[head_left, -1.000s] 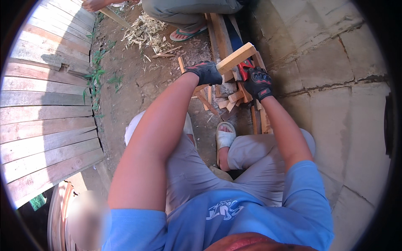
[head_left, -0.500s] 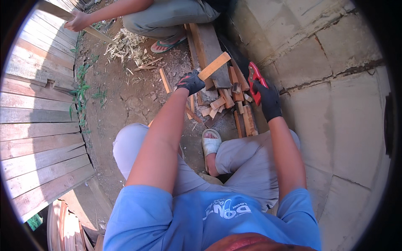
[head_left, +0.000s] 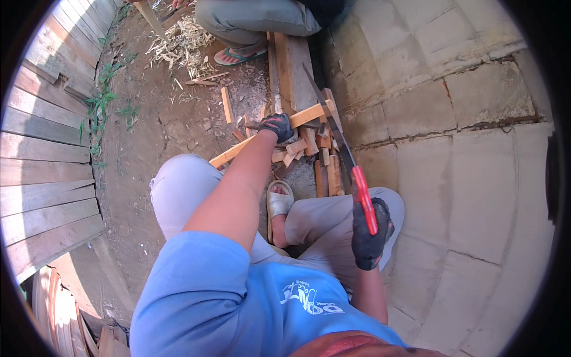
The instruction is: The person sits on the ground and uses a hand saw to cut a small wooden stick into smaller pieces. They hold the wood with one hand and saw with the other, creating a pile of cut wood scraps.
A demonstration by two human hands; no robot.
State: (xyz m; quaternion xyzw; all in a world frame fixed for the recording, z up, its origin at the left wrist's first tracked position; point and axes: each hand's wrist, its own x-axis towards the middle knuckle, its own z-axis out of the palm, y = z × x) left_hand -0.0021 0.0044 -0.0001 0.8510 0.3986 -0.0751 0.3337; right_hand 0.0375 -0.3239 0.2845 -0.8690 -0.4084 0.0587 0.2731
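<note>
In my gloved left hand (head_left: pixel 278 126) is a long wooden strip (head_left: pixel 313 112), with the fingers wrapped round it. The strip slants from beside my left knee up to the right, over a thick wooden beam (head_left: pixel 301 53). My gloved right hand (head_left: pixel 370 235) is closed on the red handle of a handsaw (head_left: pixel 361 191). The saw's dark blade points away from me and crosses by the strip's right end; whether it touches the wood I cannot tell. Below the strip, short wood offcuts (head_left: pixel 295 147) lie in a heap at the beam's near end.
A block wall (head_left: pixel 452 178) rises close on the right. Wooden boards (head_left: pixel 50 160) line the left side. Ahead, another person crouches in grey trousers (head_left: pixel 250 21) and green sandals, near a pile of wood shavings (head_left: pixel 181 47). My sandalled foot (head_left: pixel 279 202) is beside the offcuts.
My right hand has drawn back toward me, and the saw's blade now shows beside the strip. My left hand has turned the strip flatter across the beam. The other person's hand has moved farther off.
</note>
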